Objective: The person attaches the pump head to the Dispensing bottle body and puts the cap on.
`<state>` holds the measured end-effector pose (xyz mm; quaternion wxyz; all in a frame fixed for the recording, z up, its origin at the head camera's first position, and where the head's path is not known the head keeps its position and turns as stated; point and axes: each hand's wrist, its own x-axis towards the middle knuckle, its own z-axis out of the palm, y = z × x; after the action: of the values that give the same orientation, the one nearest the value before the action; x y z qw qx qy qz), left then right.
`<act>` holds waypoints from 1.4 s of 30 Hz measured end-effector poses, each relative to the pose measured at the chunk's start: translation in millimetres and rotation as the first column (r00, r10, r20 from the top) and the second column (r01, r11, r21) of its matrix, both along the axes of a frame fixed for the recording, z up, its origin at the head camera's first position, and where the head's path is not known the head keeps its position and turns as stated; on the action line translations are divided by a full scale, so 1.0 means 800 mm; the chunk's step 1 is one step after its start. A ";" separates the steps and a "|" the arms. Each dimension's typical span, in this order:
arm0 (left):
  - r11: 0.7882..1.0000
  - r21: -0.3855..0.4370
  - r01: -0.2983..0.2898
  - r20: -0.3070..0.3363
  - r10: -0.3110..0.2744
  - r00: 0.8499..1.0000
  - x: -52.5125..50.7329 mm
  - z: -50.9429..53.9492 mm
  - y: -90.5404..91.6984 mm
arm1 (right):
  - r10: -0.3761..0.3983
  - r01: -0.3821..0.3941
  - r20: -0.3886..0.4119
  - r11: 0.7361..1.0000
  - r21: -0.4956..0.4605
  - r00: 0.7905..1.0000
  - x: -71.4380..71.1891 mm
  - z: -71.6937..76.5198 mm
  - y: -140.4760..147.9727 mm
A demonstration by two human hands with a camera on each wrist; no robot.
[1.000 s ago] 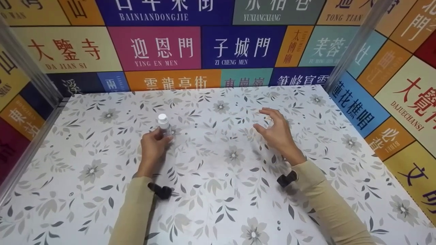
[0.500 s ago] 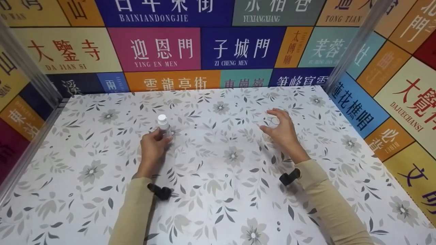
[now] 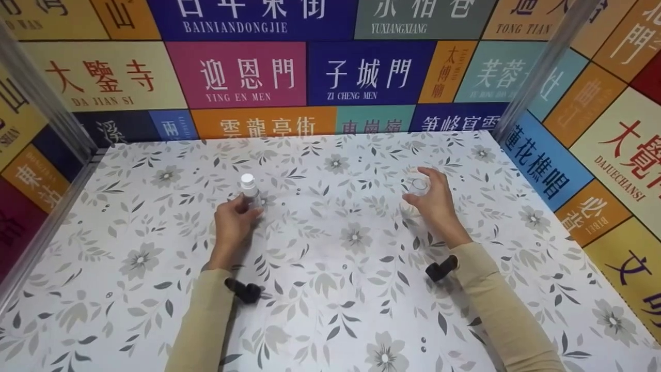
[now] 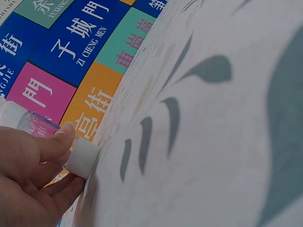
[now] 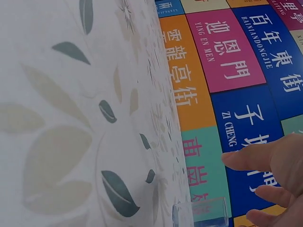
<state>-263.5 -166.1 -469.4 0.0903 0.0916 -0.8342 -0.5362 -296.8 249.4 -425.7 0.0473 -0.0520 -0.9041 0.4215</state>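
My left hand (image 3: 235,222) grips a small clear bottle (image 3: 250,194) with a white cap, upright on the table. The left wrist view shows the thumb and fingers (image 4: 61,139) of that hand around the bottle's see-through body (image 4: 42,124), just above its white bottom part (image 4: 84,158). A small clear glass cup (image 3: 417,186) stands on the right side, between the spread thumb and fingers of my right hand (image 3: 436,204). In the right wrist view the cup's edge (image 5: 201,215) shows at the bottom, apart from the visible fingertips (image 5: 232,161).
The table (image 3: 310,237) has a white cover printed with grey leaves and flowers. Panels with coloured lettering (image 3: 237,72) rise behind it and at both sides. Clear upright posts (image 3: 537,67) stand at the back corners. A small black camera (image 3: 441,268) sits on each wrist.
The right hand has shifted to the right and its fingers now frame the glass cup, which was hidden at first. The left hand and the bottle have stayed in place.
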 end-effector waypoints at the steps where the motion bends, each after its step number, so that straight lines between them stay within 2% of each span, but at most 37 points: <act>1: 1.000 0.002 0.002 0.008 -0.002 1.000 0.000 -0.001 0.000 | -0.005 0.005 0.007 1.000 -0.018 1.000 -0.001 -0.001 0.002; 8: 1.000 0.016 0.003 0.034 -0.004 0.999 0.002 -0.003 0.000 | -0.020 0.027 0.044 0.986 -0.164 0.999 -0.008 -0.013 0.016; 14: 1.000 0.030 -0.003 0.028 0.002 1.000 0.001 -0.003 0.000 | -0.021 0.036 0.076 0.980 -0.198 0.997 -0.012 -0.019 0.020; 21: 0.999 0.047 -0.002 -0.007 0.002 1.000 0.002 -0.001 0.001 | -0.027 0.055 0.125 0.973 -0.225 0.992 -0.014 -0.022 0.023; 27: 1.000 0.001 -0.028 -0.028 0.028 0.999 0.003 0.000 0.000 | -0.026 0.064 0.133 0.955 -0.290 0.991 -0.019 -0.030 0.025; 30: 1.000 -0.005 -0.025 -0.027 0.024 0.999 0.002 0.000 0.000 | -0.044 0.079 0.126 0.953 -0.293 0.991 -0.020 -0.032 0.025; 35: 0.999 0.030 -0.018 -0.026 0.018 1.000 0.000 -0.001 0.000 | -0.086 0.114 0.103 0.947 -0.300 0.991 -0.022 -0.035 0.023; 42: 0.999 0.044 -0.009 -0.020 0.010 1.000 0.000 0.000 0.000 | -0.110 0.127 0.074 0.953 -0.274 0.991 -0.024 -0.041 0.026</act>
<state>-263.2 -165.7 -469.4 0.0991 0.0919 -0.8208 -0.5550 -316.1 269.9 -458.3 0.0383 -0.1244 -0.8323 0.5389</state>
